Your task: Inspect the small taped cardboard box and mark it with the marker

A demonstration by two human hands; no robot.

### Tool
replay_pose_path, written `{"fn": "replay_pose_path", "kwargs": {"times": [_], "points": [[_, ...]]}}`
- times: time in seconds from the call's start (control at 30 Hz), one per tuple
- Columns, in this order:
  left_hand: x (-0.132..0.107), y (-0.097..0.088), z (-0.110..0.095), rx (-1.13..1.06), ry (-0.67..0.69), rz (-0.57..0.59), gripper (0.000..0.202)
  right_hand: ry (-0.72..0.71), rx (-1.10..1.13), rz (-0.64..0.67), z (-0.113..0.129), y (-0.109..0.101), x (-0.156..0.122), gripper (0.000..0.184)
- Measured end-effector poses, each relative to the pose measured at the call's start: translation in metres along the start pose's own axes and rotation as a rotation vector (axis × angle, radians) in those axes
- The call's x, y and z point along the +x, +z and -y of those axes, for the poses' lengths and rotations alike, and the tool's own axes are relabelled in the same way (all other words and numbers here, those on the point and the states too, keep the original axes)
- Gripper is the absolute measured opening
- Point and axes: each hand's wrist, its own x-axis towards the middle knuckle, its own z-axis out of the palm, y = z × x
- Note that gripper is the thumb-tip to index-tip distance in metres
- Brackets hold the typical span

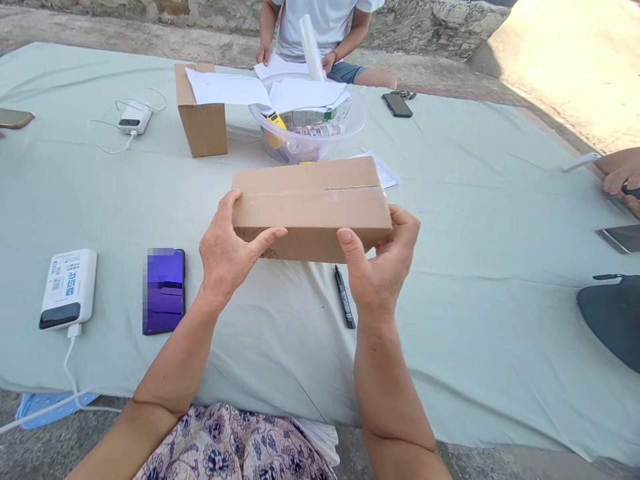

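Between my two hands is a brown cardboard box (305, 200), raised above the cloth and tilted toward me. My left hand (227, 247) grips its left end, with the thumb along the near side. At the right end my right hand (383, 260) holds it, thumb on the near side and fingers behind the corner. A seam with clear tape runs along the top face, and dark marks show low on the near side. Just below the box, by my right wrist, lies a black marker pen (345, 298). The underside of the box is hidden.
A plastic basin (345, 130) with papers and bottles stands beyond the box, beside another cardboard box (203, 127). A phone (165, 291) and a white power bank (69, 287) lie left. A person (320, 30) sits opposite; another person's hand (623, 177) is at right.
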Motion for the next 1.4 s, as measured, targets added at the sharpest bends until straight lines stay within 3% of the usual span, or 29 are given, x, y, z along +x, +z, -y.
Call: {"fn": "replay_pose_path", "kwargs": {"times": [0.2,0.5,0.63,0.77,0.9,0.97,1.13,1.23,1.4], "points": [[0.017,-0.010,0.020,0.076,-0.055,-0.046,0.050,0.030,0.135,0.053,0.004,-0.009,0.006,0.029],[0.035,-0.020,0.043,-0.063,-0.082,-0.106,0.042,-0.006,0.199,0.175,-0.002,-0.013,0.011,0.028],[0.034,-0.020,0.041,0.106,-0.111,-0.101,0.053,-0.016,0.217,0.167,-0.003,-0.012,0.010,0.029],[0.032,-0.018,0.040,0.121,-0.141,-0.002,0.059,-0.035,0.264,0.118,0.002,-0.014,0.009,0.028],[0.032,-0.015,0.041,0.027,-0.200,0.314,0.060,-0.086,0.293,-0.019,0.006,-0.018,0.008,0.025],[0.031,-0.015,0.042,0.071,-0.186,0.398,0.061,-0.107,0.284,-0.057,0.007,-0.019,0.009,0.024],[0.026,-0.015,0.035,0.163,-0.125,0.305,0.073,-0.138,0.258,-0.003,0.010,-0.019,0.009,0.020],[0.020,-0.015,0.025,0.030,-0.036,0.252,0.077,-0.166,0.254,0.079,0.014,-0.019,0.006,0.021],[0.011,-0.015,0.014,-0.271,0.145,0.390,0.085,-0.242,0.254,0.229,0.018,-0.018,0.002,0.022]]}}
